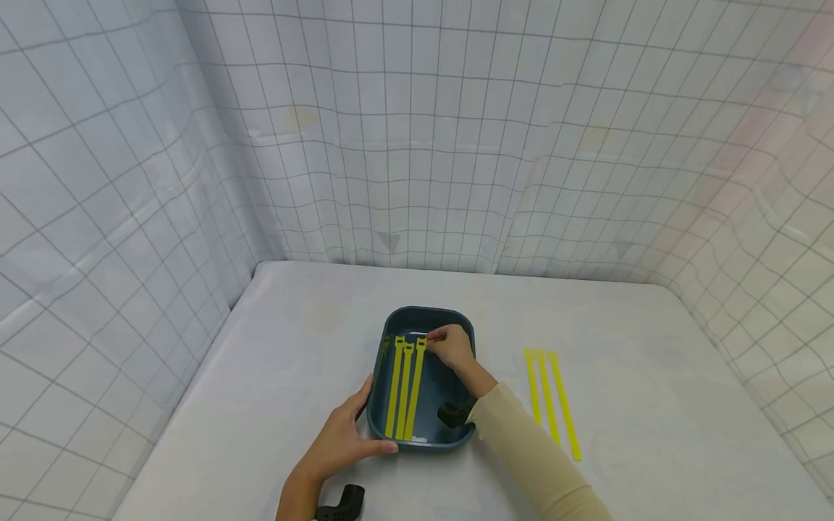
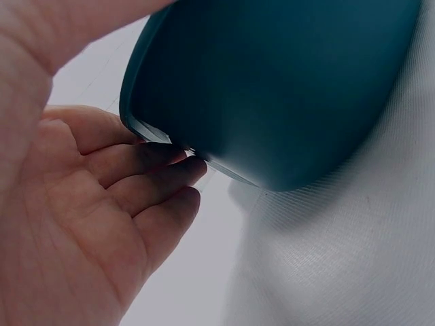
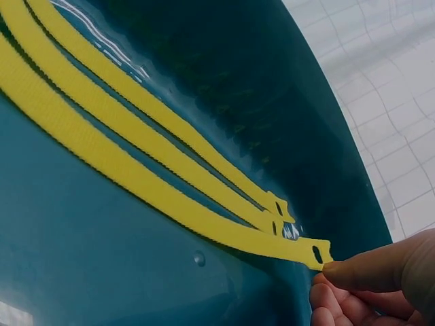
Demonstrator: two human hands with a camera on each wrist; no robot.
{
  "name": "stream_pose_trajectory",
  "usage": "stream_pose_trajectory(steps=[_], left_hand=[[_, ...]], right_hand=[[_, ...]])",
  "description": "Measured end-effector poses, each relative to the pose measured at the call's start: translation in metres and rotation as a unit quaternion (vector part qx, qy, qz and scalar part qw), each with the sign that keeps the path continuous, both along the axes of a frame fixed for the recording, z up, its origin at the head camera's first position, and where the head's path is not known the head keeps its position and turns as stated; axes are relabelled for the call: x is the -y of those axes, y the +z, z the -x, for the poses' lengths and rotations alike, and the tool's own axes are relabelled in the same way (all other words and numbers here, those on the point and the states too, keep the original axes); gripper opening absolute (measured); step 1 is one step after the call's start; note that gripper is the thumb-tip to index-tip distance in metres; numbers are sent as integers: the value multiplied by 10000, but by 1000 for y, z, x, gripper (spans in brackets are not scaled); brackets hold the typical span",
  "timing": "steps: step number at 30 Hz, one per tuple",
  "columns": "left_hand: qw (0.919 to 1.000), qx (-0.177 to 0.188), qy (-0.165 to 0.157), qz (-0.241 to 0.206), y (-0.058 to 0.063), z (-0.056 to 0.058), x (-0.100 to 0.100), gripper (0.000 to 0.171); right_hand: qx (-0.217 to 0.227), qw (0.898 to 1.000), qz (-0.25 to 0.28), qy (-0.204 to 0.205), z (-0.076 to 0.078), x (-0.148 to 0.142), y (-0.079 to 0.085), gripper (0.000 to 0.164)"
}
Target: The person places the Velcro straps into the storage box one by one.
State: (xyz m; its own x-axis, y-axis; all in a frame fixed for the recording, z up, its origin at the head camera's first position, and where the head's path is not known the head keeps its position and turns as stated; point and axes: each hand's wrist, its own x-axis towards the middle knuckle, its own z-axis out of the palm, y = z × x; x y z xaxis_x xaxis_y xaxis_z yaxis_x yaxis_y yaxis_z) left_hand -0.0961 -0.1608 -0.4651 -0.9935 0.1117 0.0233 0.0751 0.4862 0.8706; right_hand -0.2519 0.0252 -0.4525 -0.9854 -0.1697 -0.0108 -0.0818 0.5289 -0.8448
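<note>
A dark teal tray [image 1: 430, 443] stands on the table. Three yellow hook-and-loop cable ties lie lengthwise in it, slotted heads toward the far end. My right hand [image 1: 451, 346] reaches over the tray and pinches the head corner of the rightmost cable tie [image 3: 204, 221] between thumb and fingers; that head is raised a little in the right wrist view. Beside it lie the middle cable tie [image 3: 136, 139] and the left cable tie [image 3: 163, 112]. My left hand [image 1: 342, 434] holds the tray at its near left corner, thumb at the near rim, fingertips [image 2: 194, 166] against the lower side.
Three more yellow cable ties [image 1: 547, 398] lie side by side on the white table [image 1: 651, 376], right of the tray, partly behind the right sleeve [image 1: 534, 456]. White grid-patterned curtains [image 1: 404, 145] surround the table at the back and sides.
</note>
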Motion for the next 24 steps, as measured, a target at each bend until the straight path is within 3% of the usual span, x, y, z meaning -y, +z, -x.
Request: stream_pose_trajectory(steps=[24], left_hand=[[9999,24,42,108,-1,0,0,115]], right_hand=[[77,9999,115,18,3,0,-3,11]])
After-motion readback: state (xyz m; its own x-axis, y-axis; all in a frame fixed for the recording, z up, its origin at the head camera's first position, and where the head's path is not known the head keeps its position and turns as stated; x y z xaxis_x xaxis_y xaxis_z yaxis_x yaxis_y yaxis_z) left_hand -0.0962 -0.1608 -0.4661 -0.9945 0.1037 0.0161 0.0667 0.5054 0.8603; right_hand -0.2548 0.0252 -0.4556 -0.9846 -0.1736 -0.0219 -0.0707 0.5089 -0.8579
